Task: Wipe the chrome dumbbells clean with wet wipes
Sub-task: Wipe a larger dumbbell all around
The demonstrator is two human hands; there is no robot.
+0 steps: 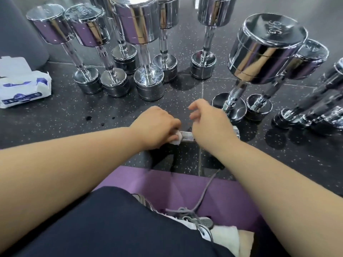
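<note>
While dumbbells [267, 47] stand on speckled black floor [65, 115], left hand [157, 125] pinches a wipe [177, 137], right hand [209, 125] unclear.

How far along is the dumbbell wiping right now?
Done: unclear; streaks on the lower head of one upright dumbbell hint it may be wiped. In hand: the left hand holds a wipe against the handle of a lying dumbbell, with the right hand over its other end. Left: probably most standing ones; the wipes pack sits nearby.

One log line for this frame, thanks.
left hand: holds wipe on dumbbell handle | right hand: over its other end, grip unclear | wipe pack: on floor, left
</note>
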